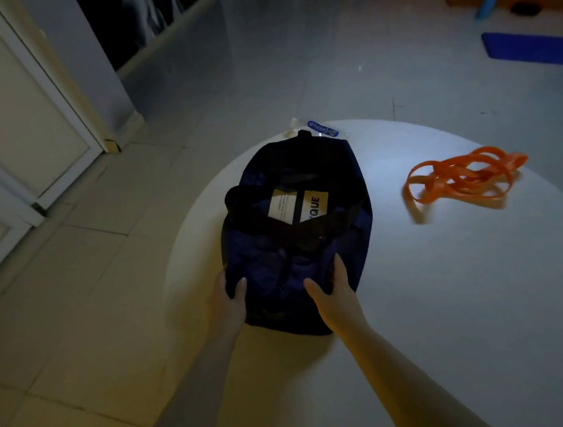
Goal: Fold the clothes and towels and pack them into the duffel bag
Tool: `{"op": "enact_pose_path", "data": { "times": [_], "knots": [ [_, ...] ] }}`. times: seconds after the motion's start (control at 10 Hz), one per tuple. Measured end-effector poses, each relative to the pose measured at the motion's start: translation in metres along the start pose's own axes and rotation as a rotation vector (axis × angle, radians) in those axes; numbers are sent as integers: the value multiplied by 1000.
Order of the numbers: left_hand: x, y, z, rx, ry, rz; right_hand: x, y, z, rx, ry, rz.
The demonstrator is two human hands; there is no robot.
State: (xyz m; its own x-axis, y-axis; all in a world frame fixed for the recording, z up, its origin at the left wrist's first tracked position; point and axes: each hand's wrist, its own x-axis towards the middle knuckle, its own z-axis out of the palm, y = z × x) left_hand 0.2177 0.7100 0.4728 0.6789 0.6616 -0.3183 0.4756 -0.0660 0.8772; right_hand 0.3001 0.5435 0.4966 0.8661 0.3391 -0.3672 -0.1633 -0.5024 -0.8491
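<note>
1. The duffel bag (295, 232) lies on the round white table (452, 283), toward its 9 o'clock edge, long axis running 6 to 12 o'clock, straight away from the person.
2. Left hand (228, 296) grips the near end at the bag's 7 o'clock corner, thumb on top, fingers tucked round the side.
3. Right hand (331, 286) grips the same end at 5 o'clock, thumb and forefinger pinching the fabric.
4. Both hands sit level at the near end, neither nearer; the mouth gapes just past them toward 12 o'clock, a paper tag (298, 204) showing inside.
5. No clothes or towels are in view, so I'd judge packing hasn't begun; the bag looks slack.
6. An orange band (462, 175) lies well apart at 2 o'clock.
</note>
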Motion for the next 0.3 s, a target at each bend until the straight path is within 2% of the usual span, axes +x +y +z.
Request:
{"op": "enact_pose_path", "data": {
  "times": [0.1, 0.3],
  "knots": [
    [-8, -8, -1, -12, 2, 22, -10, 9, -7, -43, -30, -12],
    [-34, 0, -5, 139, 239, 184, -21, 10, -38, -83, -83, 104]
  ]
}}
